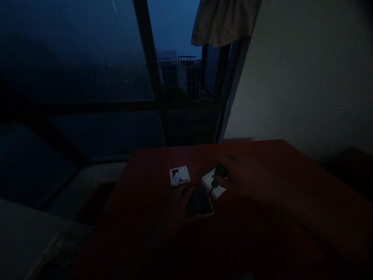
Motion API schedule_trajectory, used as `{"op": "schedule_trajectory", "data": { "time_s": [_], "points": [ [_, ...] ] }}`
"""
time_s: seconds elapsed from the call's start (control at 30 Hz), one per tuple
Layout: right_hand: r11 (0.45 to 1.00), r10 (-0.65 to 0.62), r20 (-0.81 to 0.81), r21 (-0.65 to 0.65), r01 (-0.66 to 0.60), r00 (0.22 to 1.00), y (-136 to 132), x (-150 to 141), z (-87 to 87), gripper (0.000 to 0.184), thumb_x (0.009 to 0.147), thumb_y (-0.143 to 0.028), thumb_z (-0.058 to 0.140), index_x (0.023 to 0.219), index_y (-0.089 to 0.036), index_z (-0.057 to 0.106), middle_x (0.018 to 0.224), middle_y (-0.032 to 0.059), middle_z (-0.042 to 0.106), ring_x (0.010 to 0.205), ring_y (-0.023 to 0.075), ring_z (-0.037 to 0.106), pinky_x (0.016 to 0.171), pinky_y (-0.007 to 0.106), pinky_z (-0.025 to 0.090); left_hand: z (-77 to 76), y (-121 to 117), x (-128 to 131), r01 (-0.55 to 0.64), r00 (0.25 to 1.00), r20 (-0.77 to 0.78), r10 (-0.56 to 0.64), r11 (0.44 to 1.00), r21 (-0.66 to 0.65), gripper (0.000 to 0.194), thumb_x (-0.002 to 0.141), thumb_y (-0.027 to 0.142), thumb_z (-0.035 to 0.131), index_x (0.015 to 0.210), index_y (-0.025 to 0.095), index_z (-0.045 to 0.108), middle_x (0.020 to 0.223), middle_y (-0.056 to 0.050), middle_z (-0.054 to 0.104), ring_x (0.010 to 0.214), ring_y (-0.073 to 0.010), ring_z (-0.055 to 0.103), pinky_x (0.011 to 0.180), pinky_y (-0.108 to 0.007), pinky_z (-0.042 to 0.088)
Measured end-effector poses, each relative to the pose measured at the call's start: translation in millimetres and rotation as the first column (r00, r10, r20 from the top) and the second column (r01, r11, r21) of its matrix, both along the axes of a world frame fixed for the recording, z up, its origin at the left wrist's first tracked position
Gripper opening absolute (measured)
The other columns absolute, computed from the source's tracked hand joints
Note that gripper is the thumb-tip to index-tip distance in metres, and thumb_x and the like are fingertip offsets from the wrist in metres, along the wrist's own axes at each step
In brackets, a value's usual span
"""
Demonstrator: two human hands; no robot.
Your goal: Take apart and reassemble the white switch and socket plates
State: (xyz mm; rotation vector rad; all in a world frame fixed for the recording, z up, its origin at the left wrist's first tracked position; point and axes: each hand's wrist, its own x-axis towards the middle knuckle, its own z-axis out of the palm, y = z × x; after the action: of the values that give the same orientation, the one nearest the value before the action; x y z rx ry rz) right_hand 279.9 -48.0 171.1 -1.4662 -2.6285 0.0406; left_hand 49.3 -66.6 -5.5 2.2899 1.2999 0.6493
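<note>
The room is very dark. My left hand (177,206) lies on the red-brown table (262,163) and holds a dark square part (199,202), perhaps the back of a wall switch. My right hand (241,175) is closed round a green-handled screwdriver (218,177) whose tip points down at that part. Under the screwdriver lies a white switch plate (211,184). Another white switch frame (180,175) with a loose rocker lies just beyond my left hand.
A large window (87,77) with dark frames fills the back, with buildings outside at dusk. A pale cloth (221,21) hangs at the top. A plain wall (305,77) stands to the right. A low ledge (96,175) runs left of the table.
</note>
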Motion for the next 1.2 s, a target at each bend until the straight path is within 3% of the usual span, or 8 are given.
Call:
{"op": "schedule_trajectory", "data": {
  "time_s": [0.1,0.27,0.53,0.77,0.93,1.0,1.1,1.2],
  "points": [
    [0.996,0.086,-0.068,-0.026,-0.088,0.994,-2.6,0.0,2.4,0.025,0.082,-0.026,0.055,0.105,-0.021,0.051,0.097,0.0052,0.067,0.081,0.0181,0.064,0.061,0.026,0.041,-0.9,-0.4,-0.3,0.008,1.000,0.006,-0.008,1.000,-0.002,0.079,0.073,0.049,0.072,0.139,0.027,0.035,0.140,-0.010,0.035,0.128,-0.0318,0.037,0.106,-0.048,0.035],
    [0.993,-0.057,0.084,0.105,0.048,0.995,-2.3,-3.5,2.0,0.033,0.093,-0.044,0.039,0.111,-0.019,0.052,0.091,0.0084,0.069,0.072,0.0220,0.065,0.053,0.029,0.038,-0.1,-0.2,-1.9,0.000,1.000,0.002,0.000,1.000,0.013,0.086,0.067,0.053,0.075,0.140,0.029,0.035,0.140,-0.010,0.034,0.126,-0.0346,0.039,0.102,-0.050,0.039],
    [0.989,-0.079,0.123,0.135,0.062,0.989,1.4,-3.1,-1.5,0.032,0.093,-0.044,0.038,0.111,-0.020,0.051,0.085,0.0074,0.070,0.067,0.0211,0.065,0.052,0.027,0.034,1.1,0.5,-3.4,-0.012,0.993,-0.119,0.018,0.999,0.052,0.087,0.067,0.058,0.073,0.140,0.029,0.035,0.139,-0.010,0.038,0.122,-0.0352,0.043,0.098,-0.050,0.042],
    [0.995,0.099,-0.015,0.008,-0.099,0.995,-4.3,-2.4,5.0,0.027,0.084,-0.027,0.053,0.109,-0.020,0.049,0.101,0.0058,0.066,0.079,0.0180,0.063,0.059,0.026,0.038,-3.0,0.0,-3.2,-0.030,0.982,-0.180,0.047,0.995,0.093,0.084,0.070,0.061,0.068,0.140,0.029,0.036,0.139,-0.011,0.038,0.119,-0.0354,0.044,0.095,-0.050,0.043],
    [0.994,-0.012,0.087,0.107,0.003,0.996,-3.8,-4.5,2.1,0.030,0.094,-0.042,0.038,0.109,-0.019,0.052,0.090,0.0082,0.068,0.072,0.0220,0.064,0.055,0.029,0.037,0.3,0.6,-2.0,-0.018,0.979,-0.201,0.041,0.993,0.113,0.084,0.070,0.061,0.069,0.139,0.026,0.037,0.138,-0.011,0.040,0.120,-0.0346,0.043,0.097,-0.048,0.042],
    [0.997,0.011,0.055,0.077,-0.015,0.998,-3.0,-3.3,0.4,0.025,0.092,-0.037,0.043,0.108,-0.020,0.052,0.090,0.0071,0.068,0.072,0.0210,0.064,0.056,0.028,0.039,1.7,0.8,-1.7,-0.011,0.978,-0.205,0.035,0.993,0.119,0.083,0.071,0.061,0.068,0.139,0.026,0.037,0.138,-0.011,0.040,0.121,-0.0337,0.042,0.098,-0.047,0.042],
    [0.988,0.152,-0.116,-0.021,-0.156,0.982,-3.9,-0.8,-0.1,0.022,0.084,-0.022,0.053,0.106,-0.021,0.052,0.104,0.0066,0.065,0.085,0.0179,0.063,0.067,0.027,0.044,3.3,0.4,-1.4,-0.011,0.976,-0.214,0.040,0.991,0.133,0.079,0.073,0.063,0.065,0.138,0.026,0.039,0.137,-0.010,0.041,0.120,-0.0329,0.043,0.099,-0.047,0.041],
    [0.984,0.165,-0.156,-0.041,-0.174,0.974,-5.5,-0.8,0.8,0.027,0.084,-0.025,0.054,0.111,-0.020,0.051,0.105,0.0074,0.064,0.086,0.0183,0.062,0.067,0.027,0.044,4.6,-0.5,-1.0,-0.014,0.977,-0.210,0.042,0.991,0.133,0.078,0.074,0.064,0.063,0.138,0.026,0.039,0.136,-0.009,0.042,0.119,-0.0320,0.044,0.098,-0.046,0.042]
  ]
}}
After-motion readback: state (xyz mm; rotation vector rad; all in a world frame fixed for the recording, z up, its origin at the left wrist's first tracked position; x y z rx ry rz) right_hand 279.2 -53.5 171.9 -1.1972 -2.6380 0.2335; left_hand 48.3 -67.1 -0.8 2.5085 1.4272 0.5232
